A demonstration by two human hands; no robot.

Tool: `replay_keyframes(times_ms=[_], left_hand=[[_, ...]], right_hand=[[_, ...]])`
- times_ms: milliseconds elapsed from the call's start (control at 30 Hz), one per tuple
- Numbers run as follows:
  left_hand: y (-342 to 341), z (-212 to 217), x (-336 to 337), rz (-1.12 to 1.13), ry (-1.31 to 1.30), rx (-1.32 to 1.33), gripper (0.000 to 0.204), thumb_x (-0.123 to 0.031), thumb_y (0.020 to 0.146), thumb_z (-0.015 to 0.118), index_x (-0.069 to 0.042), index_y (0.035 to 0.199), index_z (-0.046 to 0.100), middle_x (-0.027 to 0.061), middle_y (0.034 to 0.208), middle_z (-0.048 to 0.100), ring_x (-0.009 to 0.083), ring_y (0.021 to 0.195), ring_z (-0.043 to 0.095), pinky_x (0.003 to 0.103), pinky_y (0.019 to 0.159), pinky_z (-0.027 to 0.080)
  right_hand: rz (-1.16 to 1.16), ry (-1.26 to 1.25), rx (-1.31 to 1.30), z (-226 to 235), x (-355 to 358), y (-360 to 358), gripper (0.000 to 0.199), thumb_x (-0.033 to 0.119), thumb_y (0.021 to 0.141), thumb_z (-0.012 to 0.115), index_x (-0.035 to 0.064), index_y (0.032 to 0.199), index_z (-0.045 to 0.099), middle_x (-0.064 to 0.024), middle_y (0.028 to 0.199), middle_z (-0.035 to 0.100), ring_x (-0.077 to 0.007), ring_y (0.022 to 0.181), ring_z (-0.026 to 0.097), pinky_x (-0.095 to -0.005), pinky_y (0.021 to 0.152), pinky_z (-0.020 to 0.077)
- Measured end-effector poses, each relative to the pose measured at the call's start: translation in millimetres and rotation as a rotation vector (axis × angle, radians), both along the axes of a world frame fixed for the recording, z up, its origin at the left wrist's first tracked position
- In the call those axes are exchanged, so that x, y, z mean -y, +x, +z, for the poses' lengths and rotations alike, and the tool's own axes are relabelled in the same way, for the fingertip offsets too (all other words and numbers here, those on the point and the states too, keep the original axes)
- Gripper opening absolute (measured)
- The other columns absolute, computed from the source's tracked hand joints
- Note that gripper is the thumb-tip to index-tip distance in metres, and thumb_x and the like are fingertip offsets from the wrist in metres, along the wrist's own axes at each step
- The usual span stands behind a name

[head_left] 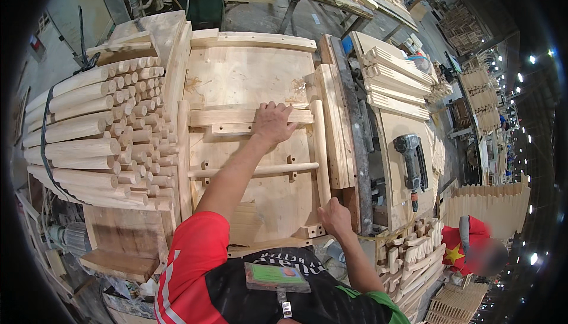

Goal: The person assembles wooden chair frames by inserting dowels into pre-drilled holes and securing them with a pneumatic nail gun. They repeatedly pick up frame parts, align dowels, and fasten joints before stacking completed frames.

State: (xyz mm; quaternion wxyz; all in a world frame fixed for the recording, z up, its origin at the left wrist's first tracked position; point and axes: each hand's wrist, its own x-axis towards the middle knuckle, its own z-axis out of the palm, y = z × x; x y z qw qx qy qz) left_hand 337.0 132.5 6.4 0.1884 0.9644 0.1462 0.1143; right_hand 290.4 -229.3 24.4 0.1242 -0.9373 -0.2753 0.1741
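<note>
Left hand (274, 122): half curled, holding the flat rail (231, 117), fingers over its far edge, thumb spread.
Right hand (337, 217): curled nearly to a fist at the post's (321, 152) near end (from my remote seat, I can't tell whether it grips).
Rail and post: on the workbench (251, 67), round bar (284, 169) nearer the body.
</note>
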Motion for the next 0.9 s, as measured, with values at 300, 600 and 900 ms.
replay_keyframes(times_ms=[300,600,900], left_hand=[[3,-2,-1,-0.006,-0.015,-0.016,0.056,-0.050,0.095,0.071,-0.015,0.138,0.070,0.0052,0.129,0.072,0.0251,0.123,0.062,0.043,0.110,0.043],[-18,-10,-10,-0.021,0.052,0.062,0.080,-0.067,0.091,0.071,-0.009,0.146,0.061,0.0095,0.131,0.068,0.0286,0.123,0.059,0.044,0.111,0.041],[-71,16,-42,0.039,0.072,-0.057,0.094,-0.072,0.084,0.077,0.002,0.139,0.060,0.0169,0.132,0.064,0.0332,0.127,0.057,0.047,0.115,0.039]], right_hand=[[0.006,0.023,0.013,0,2,0,0.035,0.027,0.094,0.077,0.0020,0.105,0.055,-0.0271,0.083,0.070,-0.0502,0.082,0.071,-0.0589,0.073,0.0564],[-0.049,-0.152,0.150,33,-5,-16,0.040,0.032,0.099,0.073,0.0019,0.123,0.063,-0.0244,0.118,0.068,-0.0451,0.106,0.068,-0.0549,0.089,0.0555],[0.051,0.101,0.252,39,0,-49,0.054,0.026,0.093,0.079,0.0022,0.139,0.063,-0.0203,0.131,0.064,-0.0424,0.119,0.061,-0.0522,0.100,0.0508]])
